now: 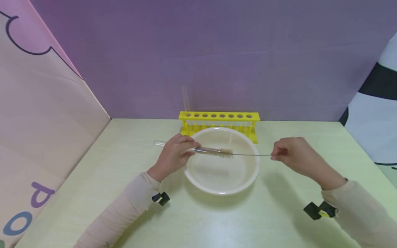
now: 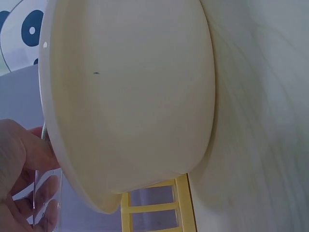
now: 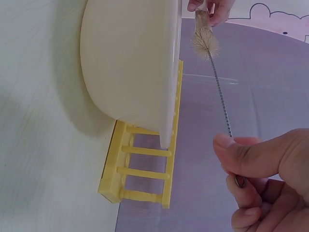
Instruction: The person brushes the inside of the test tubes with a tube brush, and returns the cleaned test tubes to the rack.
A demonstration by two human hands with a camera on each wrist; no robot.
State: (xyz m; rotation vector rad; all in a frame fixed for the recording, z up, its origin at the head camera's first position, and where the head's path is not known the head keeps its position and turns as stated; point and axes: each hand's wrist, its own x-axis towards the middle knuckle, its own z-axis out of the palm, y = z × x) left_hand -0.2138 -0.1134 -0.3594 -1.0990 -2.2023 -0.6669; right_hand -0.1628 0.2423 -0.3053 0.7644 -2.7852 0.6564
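My left hand grips a clear glass test tube, which lies nearly level above the white basin. At the tube's mouth sits a bristle brush, partly inside and partly out. My right hand pinches the looped end of its thin twisted wire between thumb and fingers, right of the basin. In the right wrist view the brush's bristles fan out at the tube's mouth. The left wrist view shows my left hand at the tube, beside the basin's rim.
Behind the basin stands a yellow test tube rack, with another clear tube upright in its left end. The pale table ends at a purple backdrop; printed panels flank both sides.
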